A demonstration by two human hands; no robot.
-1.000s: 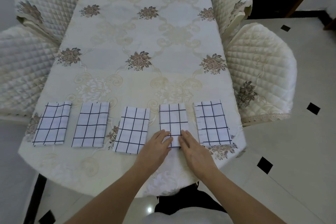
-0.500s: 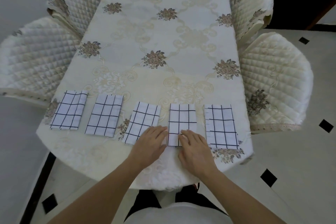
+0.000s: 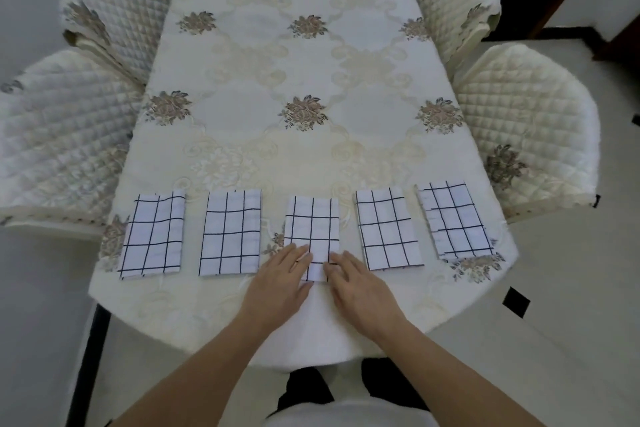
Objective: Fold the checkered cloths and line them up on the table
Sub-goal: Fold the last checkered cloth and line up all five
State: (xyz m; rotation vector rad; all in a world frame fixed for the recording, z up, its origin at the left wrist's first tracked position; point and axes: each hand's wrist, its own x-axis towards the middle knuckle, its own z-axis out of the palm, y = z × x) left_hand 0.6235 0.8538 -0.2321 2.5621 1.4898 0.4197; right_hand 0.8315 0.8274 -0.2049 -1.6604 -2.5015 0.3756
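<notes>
Several folded white cloths with black checks lie in a row along the near edge of the table [image 3: 304,66]. From the left they are the far-left cloth [image 3: 152,234], the second cloth [image 3: 231,232], the middle cloth [image 3: 311,229], the fourth cloth [image 3: 388,229] and the far-right cloth [image 3: 453,218]. My left hand [image 3: 282,281] lies flat with its fingertips on the middle cloth's near left corner. My right hand [image 3: 360,284] rests flat at that cloth's near right corner. Neither hand grips anything.
A cream tablecloth with flower patterns covers the table. Quilted chairs stand on both sides: two on the left [image 3: 65,121] and two on the right [image 3: 519,128]. The row of cloths sits close to the table's front edge, with tiled floor beyond.
Both hands have moved left from the fourth cloth to the middle cloth. The middle cloth, slanted before, now lies straighter in the row. The camera view has shifted.
</notes>
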